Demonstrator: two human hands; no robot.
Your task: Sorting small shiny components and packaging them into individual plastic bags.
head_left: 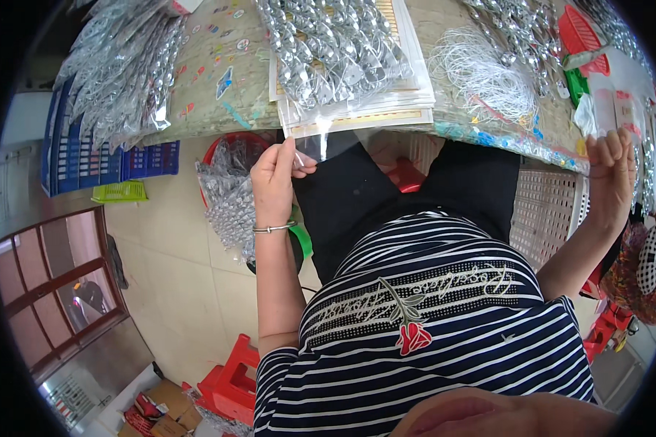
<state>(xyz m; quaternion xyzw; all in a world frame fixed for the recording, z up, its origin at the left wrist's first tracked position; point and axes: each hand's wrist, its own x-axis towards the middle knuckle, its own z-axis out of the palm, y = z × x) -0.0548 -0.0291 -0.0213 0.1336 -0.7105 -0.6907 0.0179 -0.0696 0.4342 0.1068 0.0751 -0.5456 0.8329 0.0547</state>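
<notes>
My left hand (280,164) is closed at the table's front edge. Its thumb and fingers pinch the edge of a clear plastic bag (335,144), which hangs over the edge above my lap. Just beyond lies a pile of shiny silver twisted pieces (335,62) in clear plastic, on a stack of printed paper sheets (412,102). Far to the right, my right hand (611,164) is raised by the table's right front corner, fingers curled together. Whatever it may hold is too small to make out. Nearest to it are some white and clear wrappers (605,109).
On the worn table (204,80) lie a tangle of white string (481,73), more silver pieces (517,36) and bagged ones (124,73). A red basket (582,36) stands back right. Below are blue crates (80,146), a white crate (543,215) and a red stool (233,382).
</notes>
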